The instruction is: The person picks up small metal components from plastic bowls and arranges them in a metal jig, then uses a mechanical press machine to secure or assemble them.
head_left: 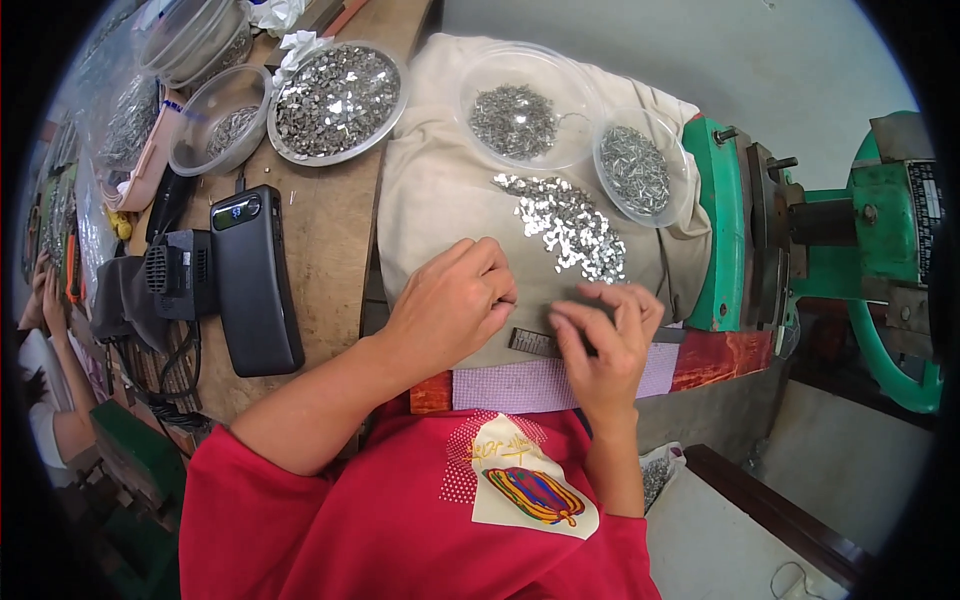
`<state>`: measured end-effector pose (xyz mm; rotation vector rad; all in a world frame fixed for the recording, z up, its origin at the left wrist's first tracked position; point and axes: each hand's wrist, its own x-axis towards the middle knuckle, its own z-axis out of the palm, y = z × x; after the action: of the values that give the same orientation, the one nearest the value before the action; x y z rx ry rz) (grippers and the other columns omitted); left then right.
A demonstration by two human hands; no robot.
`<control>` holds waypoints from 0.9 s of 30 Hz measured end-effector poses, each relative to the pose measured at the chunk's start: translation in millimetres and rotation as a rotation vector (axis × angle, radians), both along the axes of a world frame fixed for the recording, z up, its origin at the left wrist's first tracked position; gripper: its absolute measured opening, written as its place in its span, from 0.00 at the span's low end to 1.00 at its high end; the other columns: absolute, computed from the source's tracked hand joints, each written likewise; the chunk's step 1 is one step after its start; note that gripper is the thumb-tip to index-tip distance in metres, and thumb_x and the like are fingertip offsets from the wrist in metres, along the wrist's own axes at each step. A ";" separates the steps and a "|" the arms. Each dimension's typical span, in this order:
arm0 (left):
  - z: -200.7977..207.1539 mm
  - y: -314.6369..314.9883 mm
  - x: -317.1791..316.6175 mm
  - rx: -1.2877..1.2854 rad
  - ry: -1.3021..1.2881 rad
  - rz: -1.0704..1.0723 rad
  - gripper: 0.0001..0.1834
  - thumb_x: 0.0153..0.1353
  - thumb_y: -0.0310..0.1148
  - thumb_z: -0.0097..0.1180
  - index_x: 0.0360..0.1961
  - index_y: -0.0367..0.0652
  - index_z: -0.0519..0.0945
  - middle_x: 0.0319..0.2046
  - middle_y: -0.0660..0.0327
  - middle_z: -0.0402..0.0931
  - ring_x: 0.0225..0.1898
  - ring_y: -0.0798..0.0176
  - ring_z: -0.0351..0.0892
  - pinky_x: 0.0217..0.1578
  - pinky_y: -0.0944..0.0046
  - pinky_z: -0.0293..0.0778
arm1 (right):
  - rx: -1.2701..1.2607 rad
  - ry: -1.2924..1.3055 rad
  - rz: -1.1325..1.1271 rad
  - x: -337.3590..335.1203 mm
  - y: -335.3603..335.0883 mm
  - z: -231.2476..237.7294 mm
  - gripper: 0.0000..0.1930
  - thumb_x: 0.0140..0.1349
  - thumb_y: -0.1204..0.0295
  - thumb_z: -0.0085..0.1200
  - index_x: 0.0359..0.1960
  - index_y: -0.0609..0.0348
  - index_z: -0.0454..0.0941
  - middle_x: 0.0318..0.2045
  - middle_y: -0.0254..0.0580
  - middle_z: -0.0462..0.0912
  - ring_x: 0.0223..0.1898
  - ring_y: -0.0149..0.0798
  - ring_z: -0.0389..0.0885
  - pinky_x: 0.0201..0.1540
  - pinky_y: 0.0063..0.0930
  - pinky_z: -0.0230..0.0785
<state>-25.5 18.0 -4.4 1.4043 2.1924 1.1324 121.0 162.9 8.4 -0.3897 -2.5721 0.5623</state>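
Observation:
My left hand (455, 300) is closed over the beige cloth (425, 190), with fingers curled in and thumb pressed to them. Whatever lies in that pinch is too small or hidden to make out. To its right, my right hand (612, 345) is held with bent fingers apart and nothing visible in them. Beneath that hand runs a dark narrow strip (532, 342) with fine marks or slots, partly covered by the fingers. Just beyond both hands, a loose heap of small shiny metal pieces (575, 232) spreads over the cloth.
Two clear bowls (575, 85) (685, 190) of small metal pins stand at the back. A bowl (402, 100) of metal bits and a black power bank (258, 290) sit on the wooden table (330, 260). A green machine (722, 230) stands right. Another person's hands (45, 290) show far left.

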 end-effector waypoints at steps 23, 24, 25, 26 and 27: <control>-0.9 -13.3 21.5 0.118 -0.062 -0.060 0.05 0.52 0.27 0.63 0.29 0.42 0.79 0.35 0.61 0.73 0.40 0.54 0.76 0.40 0.57 0.74 | 0.176 -0.149 0.198 -43.5 36.9 14.1 0.08 0.45 0.76 0.68 0.28 0.55 0.83 0.39 0.36 0.80 0.48 0.48 0.72 0.52 0.43 0.64; 0.3 -14.4 20.9 0.127 -0.085 -0.083 0.05 0.52 0.27 0.63 0.29 0.42 0.79 0.35 0.61 0.73 0.40 0.54 0.76 0.40 0.57 0.74 | 0.178 -0.131 0.211 -45.8 38.0 12.0 0.07 0.46 0.76 0.67 0.28 0.55 0.83 0.39 0.36 0.80 0.49 0.49 0.72 0.52 0.43 0.64; 2.9 -15.1 18.0 0.115 -0.070 -0.072 0.05 0.51 0.27 0.63 0.29 0.43 0.79 0.35 0.61 0.74 0.40 0.54 0.76 0.40 0.58 0.74 | 0.146 -0.122 0.201 -47.7 38.1 10.2 0.07 0.46 0.75 0.67 0.28 0.55 0.83 0.40 0.36 0.80 0.49 0.49 0.72 0.52 0.43 0.64; 4.9 -15.2 17.5 0.102 -0.055 -0.063 0.06 0.51 0.27 0.64 0.30 0.43 0.79 0.35 0.61 0.75 0.39 0.54 0.77 0.39 0.58 0.75 | 0.113 -0.113 0.189 -48.3 38.0 8.5 0.07 0.46 0.75 0.67 0.28 0.54 0.82 0.40 0.36 0.80 0.49 0.49 0.72 0.52 0.44 0.64; 6.3 -15.5 17.1 0.114 -0.077 -0.098 0.06 0.51 0.27 0.64 0.30 0.43 0.79 0.35 0.61 0.75 0.39 0.54 0.77 0.39 0.58 0.75 | 0.098 -0.098 0.184 -47.1 38.3 7.7 0.07 0.46 0.75 0.67 0.28 0.54 0.83 0.41 0.35 0.79 0.50 0.49 0.72 0.52 0.44 0.63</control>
<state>-8.4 2.5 1.8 1.4709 2.0116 1.2712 73.9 201.3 16.1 -0.1518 -2.7358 0.4886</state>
